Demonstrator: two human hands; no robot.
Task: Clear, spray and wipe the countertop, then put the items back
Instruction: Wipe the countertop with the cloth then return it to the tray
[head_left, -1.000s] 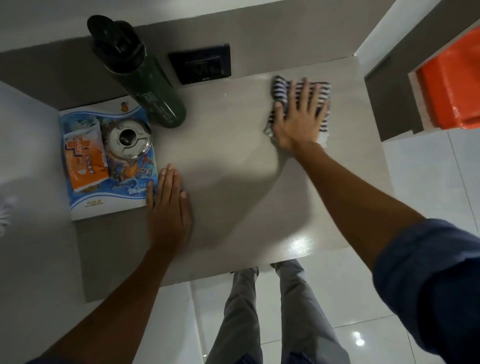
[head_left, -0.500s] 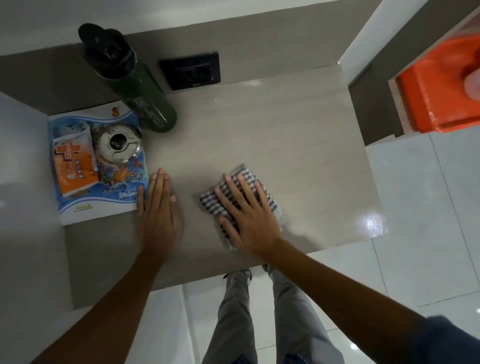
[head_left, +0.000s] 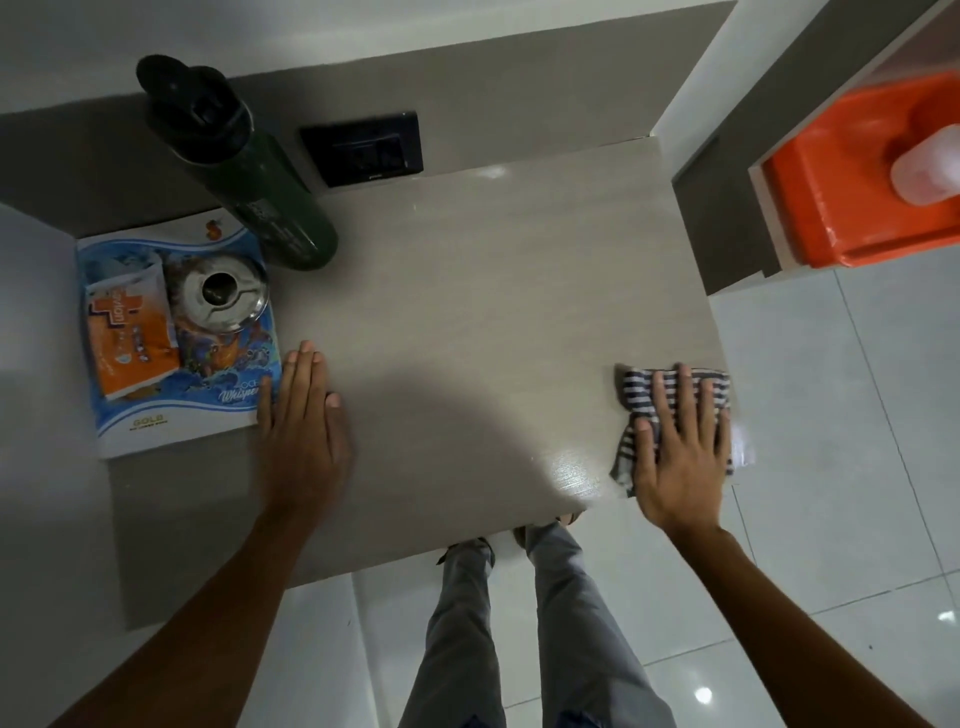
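Striped cloth (head_left: 670, 415) pinned flat under right hand (head_left: 680, 452), fingers spread wide, at desk (head_left: 493, 291) corner far from green bottle (head_left: 270, 208). Left hand (head_left: 306, 421) flat, fingers together, holding nothing. Wiping step. Next, probably: sweeping toward bottle.
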